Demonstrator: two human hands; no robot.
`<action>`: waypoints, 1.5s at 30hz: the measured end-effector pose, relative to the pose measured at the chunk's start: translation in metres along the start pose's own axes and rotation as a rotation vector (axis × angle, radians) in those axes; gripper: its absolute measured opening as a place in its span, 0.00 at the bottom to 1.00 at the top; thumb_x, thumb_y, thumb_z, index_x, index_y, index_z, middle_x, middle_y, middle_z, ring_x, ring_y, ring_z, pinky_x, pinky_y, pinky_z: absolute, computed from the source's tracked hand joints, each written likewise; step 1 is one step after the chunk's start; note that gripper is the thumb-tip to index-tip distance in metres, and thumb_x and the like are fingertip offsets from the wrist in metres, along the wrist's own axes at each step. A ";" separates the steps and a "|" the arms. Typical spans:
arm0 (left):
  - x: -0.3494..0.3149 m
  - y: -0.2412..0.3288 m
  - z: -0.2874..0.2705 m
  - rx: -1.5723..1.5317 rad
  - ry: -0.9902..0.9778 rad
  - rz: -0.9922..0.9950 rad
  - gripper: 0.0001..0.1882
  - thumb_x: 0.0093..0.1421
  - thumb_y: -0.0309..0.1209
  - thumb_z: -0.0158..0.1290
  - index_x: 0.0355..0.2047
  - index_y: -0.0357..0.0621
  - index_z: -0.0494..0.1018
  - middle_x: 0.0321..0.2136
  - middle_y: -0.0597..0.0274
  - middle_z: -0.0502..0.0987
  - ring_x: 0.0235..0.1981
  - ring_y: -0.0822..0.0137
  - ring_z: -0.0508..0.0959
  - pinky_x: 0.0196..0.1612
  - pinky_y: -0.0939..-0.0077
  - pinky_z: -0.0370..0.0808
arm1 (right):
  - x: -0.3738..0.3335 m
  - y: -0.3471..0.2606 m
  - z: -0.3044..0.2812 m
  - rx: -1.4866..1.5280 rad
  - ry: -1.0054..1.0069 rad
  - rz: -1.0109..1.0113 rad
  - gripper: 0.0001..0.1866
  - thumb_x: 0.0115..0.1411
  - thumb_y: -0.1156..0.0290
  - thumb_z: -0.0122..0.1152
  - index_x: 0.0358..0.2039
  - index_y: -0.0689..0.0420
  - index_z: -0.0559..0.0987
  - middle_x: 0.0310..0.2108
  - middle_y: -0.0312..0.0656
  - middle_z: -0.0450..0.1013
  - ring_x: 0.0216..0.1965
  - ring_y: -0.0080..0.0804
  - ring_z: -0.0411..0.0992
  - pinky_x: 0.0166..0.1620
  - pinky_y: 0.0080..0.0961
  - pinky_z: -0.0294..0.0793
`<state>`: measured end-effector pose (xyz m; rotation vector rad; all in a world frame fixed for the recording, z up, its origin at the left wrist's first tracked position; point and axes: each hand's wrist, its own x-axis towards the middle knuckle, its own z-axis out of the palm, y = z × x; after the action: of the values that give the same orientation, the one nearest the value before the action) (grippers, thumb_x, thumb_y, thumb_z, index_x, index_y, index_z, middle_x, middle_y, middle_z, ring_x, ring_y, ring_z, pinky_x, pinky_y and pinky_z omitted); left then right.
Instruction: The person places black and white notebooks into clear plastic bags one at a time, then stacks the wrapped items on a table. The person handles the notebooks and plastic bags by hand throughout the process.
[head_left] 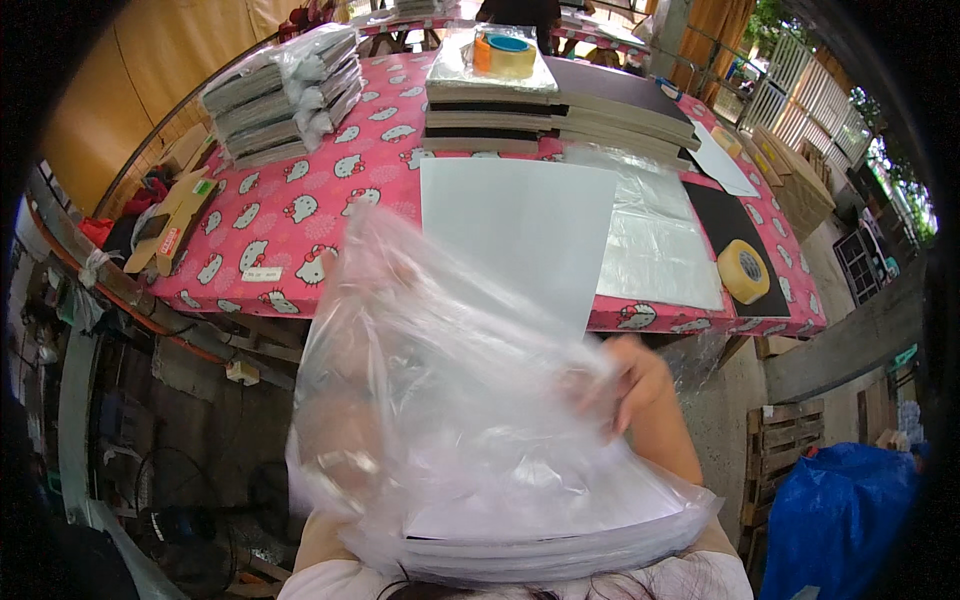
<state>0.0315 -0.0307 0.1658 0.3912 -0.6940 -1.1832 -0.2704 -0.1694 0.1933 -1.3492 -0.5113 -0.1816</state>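
Note:
A large clear plastic bag [470, 400] spreads crumpled in front of me, blurred by motion. At its right side my right hand [632, 385] has its fingers curled onto the film. My left hand [398, 272] shows only faintly through the plastic near the bag's upper left; its fingers are smeared. Close to my body, a stack of white sheets or boards [545, 530] lies in or under the plastic. Beyond the bag, a white sheet [515, 220] lies on the table, its near part covered by the bag.
On the pink patterned table [330, 130] stand plastic-wrapped bundles [280, 95], a stack of boards [485, 115] topped by tape rolls [505, 55], and more boards [620, 105]. Clear film [655, 240] and a tape roll [743, 272] on black board lie right. A blue tarp [840, 510] covers something lower right.

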 end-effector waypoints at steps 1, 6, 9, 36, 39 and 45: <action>0.009 0.001 0.000 0.086 -0.046 -0.042 0.31 0.51 0.49 0.46 0.47 0.35 0.60 0.41 0.56 0.68 0.38 0.66 0.71 0.41 0.73 0.67 | -0.008 -0.004 0.002 0.101 0.300 -0.223 0.19 0.39 0.76 0.63 0.34 0.68 0.73 0.35 0.51 0.71 0.41 0.38 0.68 0.47 0.36 0.62; 0.067 0.006 0.022 0.591 0.063 -0.046 0.26 0.38 0.21 0.55 0.41 0.35 0.63 0.30 0.65 0.70 0.32 0.73 0.71 0.36 0.82 0.68 | 0.006 -0.051 -0.061 -1.081 1.085 0.262 0.16 0.42 0.77 0.51 0.36 0.61 0.74 0.20 0.37 0.70 0.22 0.20 0.67 0.26 0.15 0.65; 0.117 0.000 0.009 1.459 0.467 0.403 0.26 0.38 0.20 0.54 0.42 0.42 0.65 0.28 0.63 0.70 0.30 0.68 0.70 0.33 0.78 0.66 | 0.028 -0.034 -0.104 -1.336 1.203 0.217 0.18 0.43 0.77 0.52 0.38 0.59 0.73 0.18 0.35 0.67 0.20 0.19 0.60 0.25 0.15 0.61; -0.051 -0.077 -0.050 0.512 0.488 -0.459 0.08 0.52 0.37 0.48 0.30 0.48 0.71 0.28 0.75 0.71 0.28 0.79 0.67 0.31 0.81 0.60 | -0.138 0.093 -0.066 0.542 1.069 0.195 0.07 0.51 0.76 0.50 0.33 0.59 0.71 0.23 0.34 0.67 0.20 0.18 0.62 0.22 0.13 0.62; -0.104 -0.104 -0.092 0.228 0.507 -0.318 0.10 0.52 0.36 0.49 0.32 0.45 0.69 0.29 0.71 0.71 0.32 0.78 0.68 0.33 0.80 0.64 | -0.133 0.142 -0.059 -0.145 1.303 0.340 0.10 0.53 0.66 0.53 0.33 0.59 0.73 0.24 0.30 0.66 0.21 0.14 0.60 0.25 0.11 0.59; -0.109 -0.092 -0.061 0.159 0.349 -0.425 0.10 0.55 0.34 0.47 0.30 0.39 0.67 0.29 0.67 0.69 0.30 0.75 0.68 0.35 0.82 0.65 | -0.121 0.133 -0.028 -0.931 1.231 0.501 0.10 0.50 0.66 0.54 0.27 0.61 0.74 0.20 0.41 0.70 0.22 0.27 0.67 0.28 0.23 0.65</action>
<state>-0.0153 0.0349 0.0327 0.8883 -0.4093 -1.4144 -0.3148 -0.1864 0.0178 -1.8729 1.0671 -0.8243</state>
